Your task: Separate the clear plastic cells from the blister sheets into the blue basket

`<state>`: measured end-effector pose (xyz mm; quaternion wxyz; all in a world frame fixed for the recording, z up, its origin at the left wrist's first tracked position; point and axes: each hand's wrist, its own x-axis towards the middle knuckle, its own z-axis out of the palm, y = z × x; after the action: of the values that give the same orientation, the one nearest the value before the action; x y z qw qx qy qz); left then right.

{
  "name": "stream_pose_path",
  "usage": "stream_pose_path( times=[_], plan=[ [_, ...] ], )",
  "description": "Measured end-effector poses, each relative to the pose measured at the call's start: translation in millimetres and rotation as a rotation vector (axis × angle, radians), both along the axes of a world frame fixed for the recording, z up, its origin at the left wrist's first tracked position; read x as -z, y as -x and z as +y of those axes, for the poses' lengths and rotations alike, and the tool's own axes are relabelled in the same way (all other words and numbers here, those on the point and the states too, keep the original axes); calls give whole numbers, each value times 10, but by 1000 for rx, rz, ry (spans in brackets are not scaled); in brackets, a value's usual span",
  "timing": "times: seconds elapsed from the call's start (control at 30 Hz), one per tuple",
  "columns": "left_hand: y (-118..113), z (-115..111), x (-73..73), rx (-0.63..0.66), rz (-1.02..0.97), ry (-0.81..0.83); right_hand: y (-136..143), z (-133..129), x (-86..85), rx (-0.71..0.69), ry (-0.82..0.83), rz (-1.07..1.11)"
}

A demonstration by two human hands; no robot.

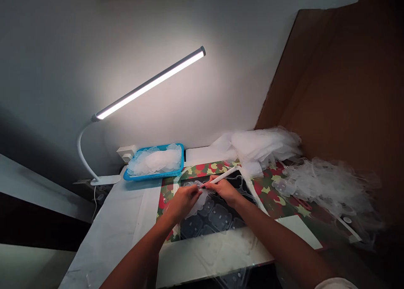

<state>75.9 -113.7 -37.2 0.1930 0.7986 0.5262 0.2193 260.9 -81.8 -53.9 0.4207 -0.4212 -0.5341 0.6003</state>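
Observation:
My left hand [186,199] is closed in a pinch on a piece of sheer white fabric [198,205], which spreads out beneath the fingers. Close beside it, my right hand [222,190] grips a white pen-shaped tool [224,175], its back end slanting up to the right. The tool's tip is near the left fingertips; I cannot tell whether it touches the fabric. Under both hands lies a black board [208,230] covered with sheer fabric that shows rounded outlines with small dots.
A blue basket [182,162] holds sheer fabric pieces at the back left. Behind it stands a lit lamp [151,84]. White fabric [265,143] is heaped at the back right, with loose sheer scraps [334,190] nearer. Cardboard [341,99] walls the right side. Camouflage cloth [268,190] covers part of the table.

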Motion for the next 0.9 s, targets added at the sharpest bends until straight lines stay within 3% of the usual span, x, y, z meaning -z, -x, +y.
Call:
stream_pose_path(
  times=[0.17, 0.37, 0.5, 0.6, 0.7, 0.9],
  plan=[
    [68, -184, 27, -48, -210, 8, -49, 60, 71, -3, -8, 4],
    [187, -360, 85, -261, -683, 55, -328, 292, 186, 405, -314, -377],
    [214, -443, 39, -313, -1003, 207, -528, 341, 151, 373, -377, -369],
    [188, -477, 2, -315, -1076, 268, -575, 233, 106, 405, -461, -353],
    [154, -503, -4, -317, -1097, 287, -587, 86, 127, 413, -446, -344],
    [240, -405, -63, -296, -1062, 270, -680, -53, 373, 364, -350, -343]
  ],
)
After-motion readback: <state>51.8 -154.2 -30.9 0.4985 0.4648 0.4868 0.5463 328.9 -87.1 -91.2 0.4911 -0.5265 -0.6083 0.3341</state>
